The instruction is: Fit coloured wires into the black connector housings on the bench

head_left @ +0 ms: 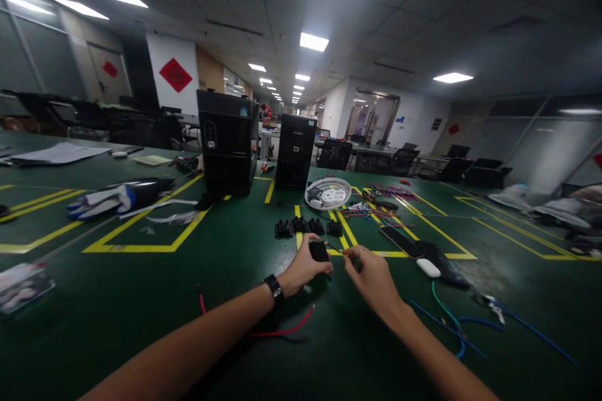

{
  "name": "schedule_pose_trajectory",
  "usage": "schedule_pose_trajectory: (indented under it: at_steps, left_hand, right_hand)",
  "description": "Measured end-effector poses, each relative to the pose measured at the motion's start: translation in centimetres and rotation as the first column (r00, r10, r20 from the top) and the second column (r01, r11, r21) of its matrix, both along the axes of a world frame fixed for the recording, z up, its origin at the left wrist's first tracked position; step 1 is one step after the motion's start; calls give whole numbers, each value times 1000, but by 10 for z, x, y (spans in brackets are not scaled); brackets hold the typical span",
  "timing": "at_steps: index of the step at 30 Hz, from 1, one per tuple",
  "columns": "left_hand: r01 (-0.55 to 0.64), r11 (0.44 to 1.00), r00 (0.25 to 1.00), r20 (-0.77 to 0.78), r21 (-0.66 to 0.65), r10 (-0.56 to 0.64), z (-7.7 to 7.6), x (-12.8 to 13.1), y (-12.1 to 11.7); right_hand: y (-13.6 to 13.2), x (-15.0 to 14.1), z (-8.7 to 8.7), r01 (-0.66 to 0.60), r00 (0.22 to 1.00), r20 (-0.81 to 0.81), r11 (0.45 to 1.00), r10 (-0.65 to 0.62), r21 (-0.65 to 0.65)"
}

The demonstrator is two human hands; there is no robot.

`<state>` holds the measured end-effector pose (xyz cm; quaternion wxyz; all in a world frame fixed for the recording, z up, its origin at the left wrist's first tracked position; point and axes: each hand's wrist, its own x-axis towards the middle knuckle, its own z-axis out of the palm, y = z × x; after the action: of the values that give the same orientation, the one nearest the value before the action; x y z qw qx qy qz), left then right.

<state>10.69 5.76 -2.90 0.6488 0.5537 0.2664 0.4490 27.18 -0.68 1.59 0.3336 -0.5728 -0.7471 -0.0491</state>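
– L hand point(301, 267) busy?
– Yep, gripping the black block point(320, 252), 12 o'clock from me. R hand point(374, 276), at its 4 o'clock, pinches a thin dark piece point(335, 249); wire or tool, can't tell.
– Handling?
– Prob. light, stiff, slickish plastic; best held by the side edges.
– Hidden bits?
– My fingers cover part; block's front is too dark to read.

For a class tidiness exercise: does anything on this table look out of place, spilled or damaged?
Untidy: a red wire lies apart in front; blue wires and a green wire sprawl at right, away from the wire pile by the white basket. No spill shows; the black block in the left hand is too small to judge.
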Motion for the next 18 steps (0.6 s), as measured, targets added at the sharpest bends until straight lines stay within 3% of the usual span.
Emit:
schedule_pose_trajectory:
  at_steps: [10,18]
  left_hand:
    - [-45,999,998,-39,5,45,1,-2,1]
    - [65,981,981,191,-180,-30,-3,1,4]
  right_hand:
    - [-1,-4,-16,-20,1000,15,1000,21,-24]
    - [-5,-7,-8,40,998,-41,999,-40,6]
